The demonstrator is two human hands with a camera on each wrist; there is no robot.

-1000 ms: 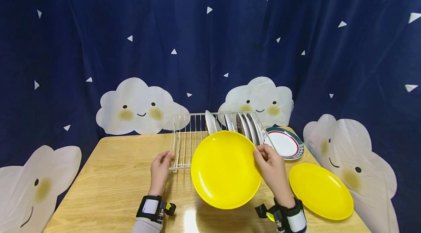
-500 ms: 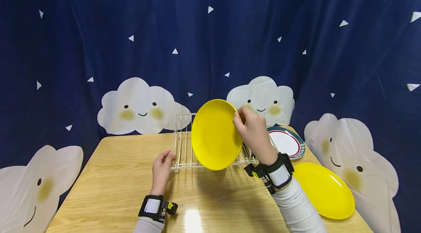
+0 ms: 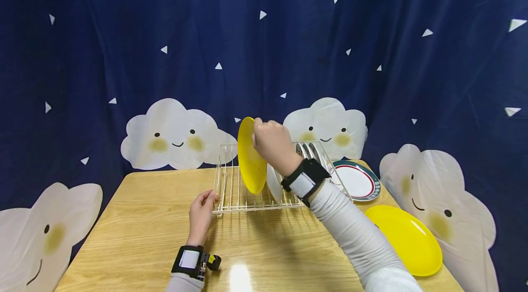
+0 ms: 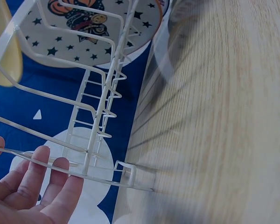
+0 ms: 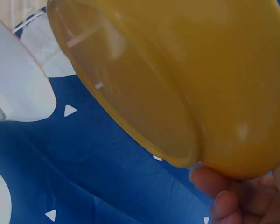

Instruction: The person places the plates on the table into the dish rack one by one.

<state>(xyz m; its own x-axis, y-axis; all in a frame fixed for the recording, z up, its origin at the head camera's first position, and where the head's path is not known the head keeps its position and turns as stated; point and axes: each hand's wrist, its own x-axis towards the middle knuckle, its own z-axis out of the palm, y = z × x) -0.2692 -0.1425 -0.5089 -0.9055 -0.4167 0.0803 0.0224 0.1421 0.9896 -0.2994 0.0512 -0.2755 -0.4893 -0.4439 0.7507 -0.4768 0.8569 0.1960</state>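
Note:
My right hand [image 3: 274, 145] pinches the rim of a yellow plate [image 3: 250, 159], held nearly upright above the middle of the white wire dish rack [image 3: 243, 208]. In the right wrist view the underside of the yellow plate [image 5: 214, 84] fills much of the picture, fingers at its edge. The rack's left front corner is held by my left hand [image 3: 201, 212]; in the left wrist view, the fingers of that hand [image 4: 42, 186] curl round the rack's end wire. A white plate [image 3: 273, 184] stands in the rack just right of the yellow one, partly behind my right arm.
Several plates [image 3: 311, 151] stand in the rack's right part. Beyond its right side lies a green-rimmed white plate [image 3: 354, 181]. Another yellow plate [image 3: 412, 241] lies at the table's right edge. A blue curtain [image 3: 264, 53] hangs behind the wooden table [image 3: 144, 237].
My right hand has carried the yellow plate up, left and over the rack, turning it from facing me to nearly edge-on. My left hand has stayed on the rack corner.

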